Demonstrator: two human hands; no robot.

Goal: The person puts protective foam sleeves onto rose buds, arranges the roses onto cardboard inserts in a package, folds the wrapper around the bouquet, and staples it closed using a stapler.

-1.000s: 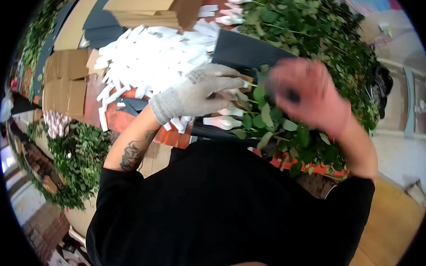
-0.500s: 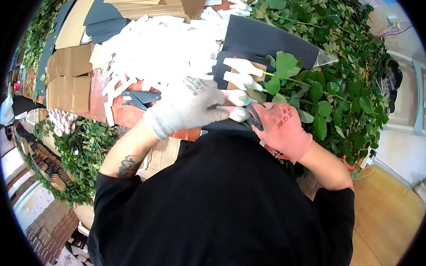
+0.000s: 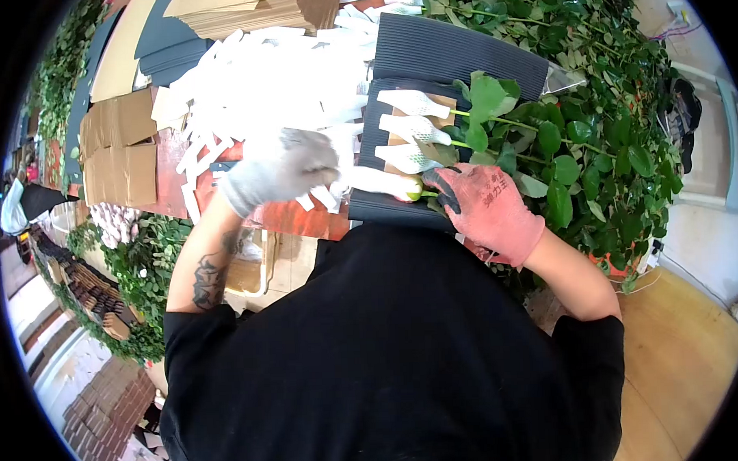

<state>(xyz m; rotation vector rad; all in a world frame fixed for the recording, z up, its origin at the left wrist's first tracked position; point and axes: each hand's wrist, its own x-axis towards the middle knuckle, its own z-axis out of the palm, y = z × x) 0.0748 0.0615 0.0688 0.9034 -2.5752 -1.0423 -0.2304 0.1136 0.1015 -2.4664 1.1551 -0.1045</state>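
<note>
Red table [image 3: 170, 166], near edge: one rosebud [image 3: 415, 188], partly inside white mesh sleeve [image 3: 375, 181]. I log left hand [image 3: 294, 168] pinching sleeve, right hand [image 3: 492, 212] grasping stem [image 3: 429, 194].

tan floor [image 3: 675, 374]: lower right | pale-blue frame [image 3: 722, 177]: right | brown cardboard [image 3: 121, 170]: left

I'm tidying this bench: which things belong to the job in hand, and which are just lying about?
Likely in the job:
- left hand
- right hand
- net-sleeved flowers
- black board beneath them
- white sleeves

Seemingly lying about:
- brown cardboard at left
- stacked brown sheets at top
</note>
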